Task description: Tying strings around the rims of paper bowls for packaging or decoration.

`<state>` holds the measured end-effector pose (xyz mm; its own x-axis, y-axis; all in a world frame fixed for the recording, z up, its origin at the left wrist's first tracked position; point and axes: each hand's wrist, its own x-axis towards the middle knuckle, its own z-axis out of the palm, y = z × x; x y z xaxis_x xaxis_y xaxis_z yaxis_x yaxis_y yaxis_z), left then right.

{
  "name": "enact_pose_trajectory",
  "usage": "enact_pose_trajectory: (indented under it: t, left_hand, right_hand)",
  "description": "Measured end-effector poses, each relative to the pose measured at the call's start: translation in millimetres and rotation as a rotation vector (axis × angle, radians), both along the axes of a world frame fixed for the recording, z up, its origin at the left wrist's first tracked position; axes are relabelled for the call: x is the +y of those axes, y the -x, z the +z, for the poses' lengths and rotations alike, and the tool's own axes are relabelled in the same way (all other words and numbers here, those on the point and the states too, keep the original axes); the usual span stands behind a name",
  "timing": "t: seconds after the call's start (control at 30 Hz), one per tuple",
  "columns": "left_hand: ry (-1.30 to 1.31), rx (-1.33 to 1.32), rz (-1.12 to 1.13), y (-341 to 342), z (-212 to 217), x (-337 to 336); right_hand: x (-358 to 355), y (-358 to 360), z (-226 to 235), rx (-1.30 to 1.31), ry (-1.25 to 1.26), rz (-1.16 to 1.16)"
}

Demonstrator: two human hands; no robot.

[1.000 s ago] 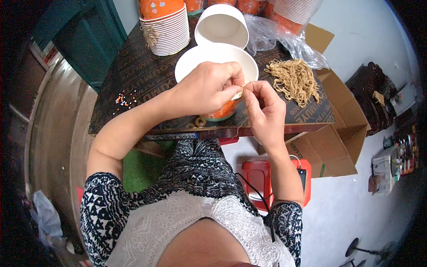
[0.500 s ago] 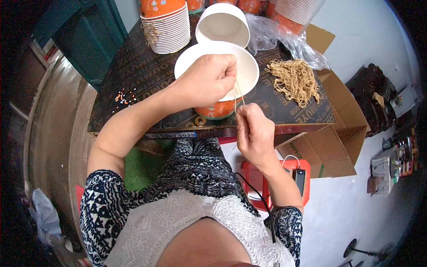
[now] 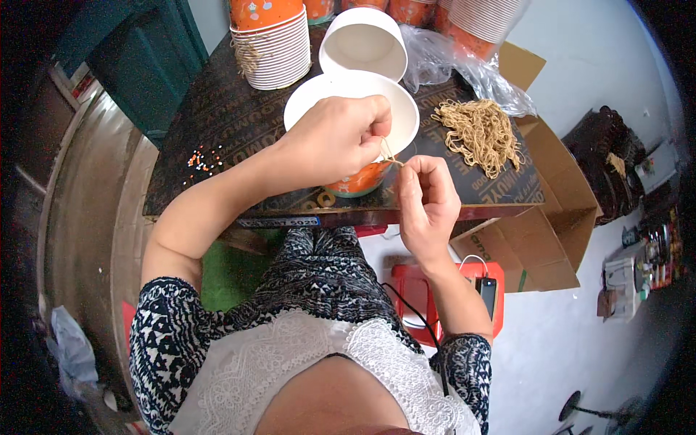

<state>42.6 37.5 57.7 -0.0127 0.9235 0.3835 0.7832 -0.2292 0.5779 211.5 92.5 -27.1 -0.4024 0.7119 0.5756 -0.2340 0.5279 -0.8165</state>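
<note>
My left hand (image 3: 339, 139) is closed on a thin tan string (image 3: 391, 160), over the front rim of a white-lined orange paper bowl (image 3: 399, 109). Just to the right and nearer to me, my right hand (image 3: 429, 199) pinches the other part of the string between thumb and fingertips. A small loop of it shows between the two hands, beside the bowl's orange wall. My left hand and wrist hide part of the bowl. Right of the bowl lies a tangled heap of tan strings (image 3: 480, 138).
Behind the bowl, another white-lined bowl (image 3: 362, 51) lies tipped. A tall stack of bowls (image 3: 275, 58) stands at the back left, with clear plastic (image 3: 471, 65) at the back right. Small coloured beads (image 3: 204, 159) lie left on the dark table (image 3: 239, 138). A cardboard box (image 3: 536, 246) stands right.
My right hand has moved slightly right and up, its fingers more raised. My left hand has shifted a little down. The string between them is now looped and pulled sideways.
</note>
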Motion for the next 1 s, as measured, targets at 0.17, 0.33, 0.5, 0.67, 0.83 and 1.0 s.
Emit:
enact_pose_trajectory:
  t: [0.17,0.33,0.5,0.67,0.83,1.0]
  left_hand:
    - [-0.123,0.135,-0.152,-1.8,4.9,-10.4]
    - [-0.142,0.054,-0.196,-0.1,3.1,-6.3]
    - [-0.136,0.012,-0.194,2.2,2.1,-2.3]
    - [-0.138,-0.046,-0.170,2.4,-0.2,1.0]
    - [-0.151,-0.021,-0.165,3.7,-1.0,4.8]
    - [-0.149,-0.023,-0.162,5.4,-2.5,4.9]
  right_hand:
    - [4.5,9.4,7.7,0.078,-0.023,-0.042]
    - [7.5,17.9,10.5,0.121,0.048,-0.020]
    - [5.6,21.0,10.1,0.154,0.085,0.009]
    - [5.5,19.0,1.3,0.103,-0.050,-0.062]
    - [2.1,14.7,5.1,0.047,-0.040,-0.047]
    - [2.3,12.9,12.7,0.161,0.345,0.147]
